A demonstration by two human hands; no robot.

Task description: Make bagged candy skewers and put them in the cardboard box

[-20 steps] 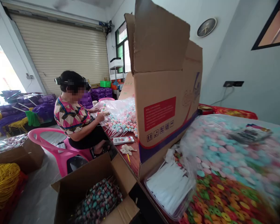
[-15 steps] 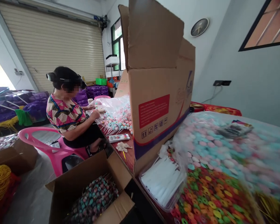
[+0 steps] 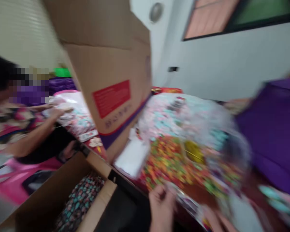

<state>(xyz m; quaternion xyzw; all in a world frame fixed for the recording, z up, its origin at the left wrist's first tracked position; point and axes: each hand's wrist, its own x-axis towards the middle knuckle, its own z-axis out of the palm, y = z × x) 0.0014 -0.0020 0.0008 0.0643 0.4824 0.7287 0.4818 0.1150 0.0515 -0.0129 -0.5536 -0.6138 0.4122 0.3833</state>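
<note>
Table (image 3: 195, 194): bears upright printed cardboard carton (image 3: 111, 69) and, right of it, multicolored ring heap (image 3: 166, 158), just beyond your left hand (image 3: 162, 203), curled. Your right hand (image 3: 214, 220): blurred. Cannot tell whether either grips anything.

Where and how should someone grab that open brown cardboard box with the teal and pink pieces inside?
The open brown cardboard box is probably best gripped by the top edges of its opposite sides, coming from above: it opens upward, and its small teal and pink pieces lie below the rim.
</note>
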